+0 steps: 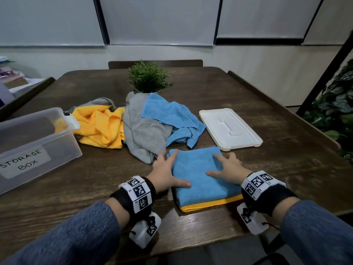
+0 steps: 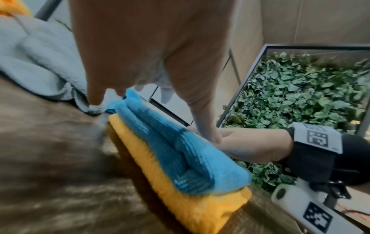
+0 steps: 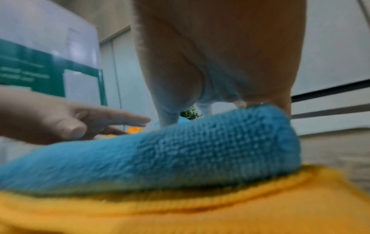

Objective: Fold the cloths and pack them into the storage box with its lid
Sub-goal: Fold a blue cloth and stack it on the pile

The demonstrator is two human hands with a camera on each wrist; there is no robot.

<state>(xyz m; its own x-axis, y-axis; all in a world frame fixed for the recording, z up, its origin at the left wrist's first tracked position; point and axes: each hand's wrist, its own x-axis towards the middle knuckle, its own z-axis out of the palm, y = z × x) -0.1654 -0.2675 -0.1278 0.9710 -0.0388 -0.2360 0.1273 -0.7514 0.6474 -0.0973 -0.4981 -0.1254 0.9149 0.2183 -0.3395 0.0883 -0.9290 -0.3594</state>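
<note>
A folded blue cloth (image 1: 198, 175) (image 2: 180, 150) (image 3: 180, 152) lies on a folded yellow cloth (image 1: 210, 203) (image 2: 180, 202) (image 3: 180, 213) near the table's front edge. My left hand (image 1: 168, 173) (image 2: 140, 47) rests flat on the blue cloth's left side, fingers spread. My right hand (image 1: 227, 169) (image 3: 220, 55) presses flat on its right side. Behind lie unfolded cloths: yellow (image 1: 101, 127), grey (image 1: 145, 132) and blue (image 1: 172, 115). The clear storage box (image 1: 36, 144) stands at the left. Its white lid (image 1: 229, 129) lies at the right.
A small potted plant (image 1: 148, 77) stands behind the cloth pile on the dark wooden table (image 1: 76, 197). Chair backs line the table's far, left and right edges. A wall of green foliage (image 1: 340, 115) is off to the right.
</note>
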